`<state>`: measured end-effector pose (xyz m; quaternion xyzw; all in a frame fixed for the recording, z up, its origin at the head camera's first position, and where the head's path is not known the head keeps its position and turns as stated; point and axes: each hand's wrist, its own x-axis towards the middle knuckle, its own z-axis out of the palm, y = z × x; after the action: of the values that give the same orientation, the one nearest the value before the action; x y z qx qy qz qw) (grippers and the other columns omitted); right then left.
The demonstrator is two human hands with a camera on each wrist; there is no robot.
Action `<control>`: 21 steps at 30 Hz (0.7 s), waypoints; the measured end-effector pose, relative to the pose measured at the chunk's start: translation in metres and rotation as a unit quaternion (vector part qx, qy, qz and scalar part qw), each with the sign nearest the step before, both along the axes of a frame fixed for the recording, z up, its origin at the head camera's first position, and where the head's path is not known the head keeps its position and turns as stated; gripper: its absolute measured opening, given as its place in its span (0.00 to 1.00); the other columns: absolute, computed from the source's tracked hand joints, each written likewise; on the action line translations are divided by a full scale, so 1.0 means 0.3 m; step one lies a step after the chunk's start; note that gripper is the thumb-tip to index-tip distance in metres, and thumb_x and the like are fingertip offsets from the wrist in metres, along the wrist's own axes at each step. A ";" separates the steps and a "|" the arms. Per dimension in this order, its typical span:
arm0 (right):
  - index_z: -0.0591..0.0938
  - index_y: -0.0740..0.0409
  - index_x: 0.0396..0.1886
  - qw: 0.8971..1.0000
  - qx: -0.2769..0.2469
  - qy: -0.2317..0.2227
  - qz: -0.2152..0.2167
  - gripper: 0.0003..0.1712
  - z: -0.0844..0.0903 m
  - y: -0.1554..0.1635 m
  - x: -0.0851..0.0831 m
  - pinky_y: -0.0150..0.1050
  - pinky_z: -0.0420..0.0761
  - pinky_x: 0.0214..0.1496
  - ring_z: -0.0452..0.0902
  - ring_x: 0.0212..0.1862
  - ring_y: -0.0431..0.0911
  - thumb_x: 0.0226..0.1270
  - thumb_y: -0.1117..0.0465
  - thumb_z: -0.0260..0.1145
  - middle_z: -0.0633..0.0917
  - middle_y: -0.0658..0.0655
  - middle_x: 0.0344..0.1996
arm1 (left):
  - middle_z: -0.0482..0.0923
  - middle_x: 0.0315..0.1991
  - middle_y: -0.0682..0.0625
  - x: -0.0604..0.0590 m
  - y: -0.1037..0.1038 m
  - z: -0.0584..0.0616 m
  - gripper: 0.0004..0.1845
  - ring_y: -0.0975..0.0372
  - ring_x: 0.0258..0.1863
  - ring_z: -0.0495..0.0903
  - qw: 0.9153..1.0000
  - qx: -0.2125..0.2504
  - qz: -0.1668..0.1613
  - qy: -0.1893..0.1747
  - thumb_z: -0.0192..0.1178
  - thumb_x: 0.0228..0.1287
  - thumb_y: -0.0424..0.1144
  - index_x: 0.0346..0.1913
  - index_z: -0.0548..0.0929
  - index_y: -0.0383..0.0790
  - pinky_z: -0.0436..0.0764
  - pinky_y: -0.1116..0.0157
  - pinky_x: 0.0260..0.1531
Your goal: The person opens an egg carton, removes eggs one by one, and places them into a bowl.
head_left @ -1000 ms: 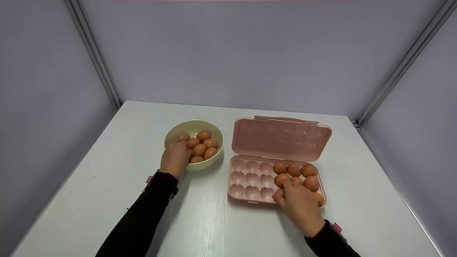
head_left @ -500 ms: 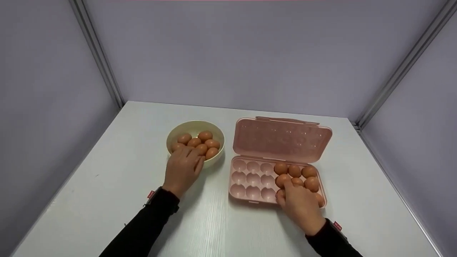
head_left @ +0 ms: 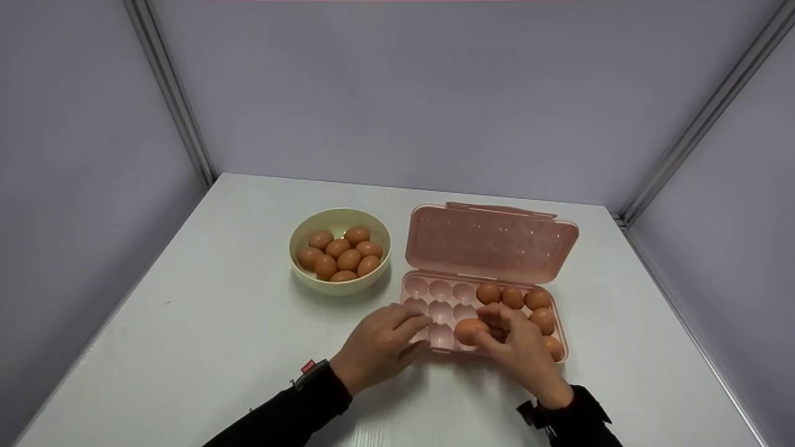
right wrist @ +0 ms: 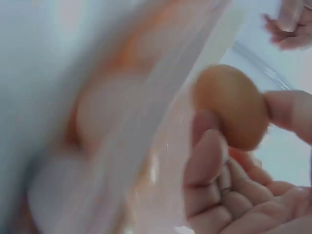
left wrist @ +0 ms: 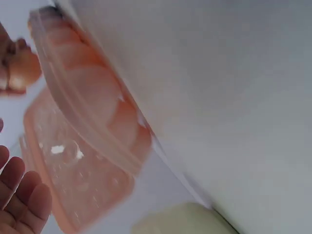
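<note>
My right hand (head_left: 518,351) pinches a brown egg (head_left: 470,332) between thumb and fingers, held above the front of the pink egg carton (head_left: 402,310). The right wrist view shows that egg (right wrist: 231,107) up off the carton, with thumb and fingertips on its sides. My left hand (head_left: 382,347) hovers by the carton's front left corner, its fingers loosely bent and holding nothing. In the left wrist view the left fingers (left wrist: 29,195) are bare. Several brown eggs (head_left: 542,320) sit in the carton's right part; my right hand partly hides that area.
A pale yellow bowl (head_left: 310,282) with several brown eggs (head_left: 349,260) stands left of the carton on the white table (head_left: 217,298). The carton's lid (head_left: 490,242) is raised at the back. Grey panels (head_left: 397,93) enclose the table at back and sides.
My left hand has left the bowl without an egg and come right to the carton. My right hand has lifted an egg and shifted slightly left.
</note>
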<state>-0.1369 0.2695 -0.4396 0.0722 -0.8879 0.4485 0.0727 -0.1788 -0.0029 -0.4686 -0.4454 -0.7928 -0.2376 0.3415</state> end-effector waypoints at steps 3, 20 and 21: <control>0.83 0.62 0.58 0.993 -0.096 -0.056 0.050 0.19 -0.004 -0.015 -0.001 0.33 0.86 0.50 0.88 0.48 0.41 0.75 0.56 0.72 0.90 0.57 0.51 | 0.87 0.56 0.51 0.033 0.031 0.004 0.25 0.62 0.54 0.88 0.999 -0.019 -0.027 -0.017 0.77 0.65 0.48 0.62 0.85 0.46 0.86 0.66 0.56; 0.78 0.53 0.68 0.836 -0.417 -0.217 0.282 0.18 -0.067 -0.017 -0.002 0.36 0.85 0.64 0.86 0.59 0.40 0.89 0.64 0.49 0.88 0.48 0.60 | 0.84 0.63 0.47 0.089 0.088 0.052 0.24 0.61 0.61 0.86 0.996 -0.003 -0.072 -0.054 0.75 0.67 0.39 0.65 0.84 0.42 0.84 0.68 0.62; 0.78 0.53 0.67 0.833 -0.421 -0.215 0.288 0.18 -0.070 -0.017 -0.002 0.36 0.85 0.64 0.86 0.59 0.40 0.89 0.64 0.49 0.88 0.48 0.60 | 0.84 0.63 0.47 0.089 0.088 0.052 0.24 0.61 0.61 0.86 0.996 -0.005 -0.072 -0.050 0.75 0.67 0.38 0.64 0.84 0.42 0.84 0.68 0.62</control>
<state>-0.1375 0.2645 -0.4606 0.1888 -0.5451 0.7841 -0.2290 -0.1521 0.0235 -0.4529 -0.4900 -0.7762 -0.2798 0.2812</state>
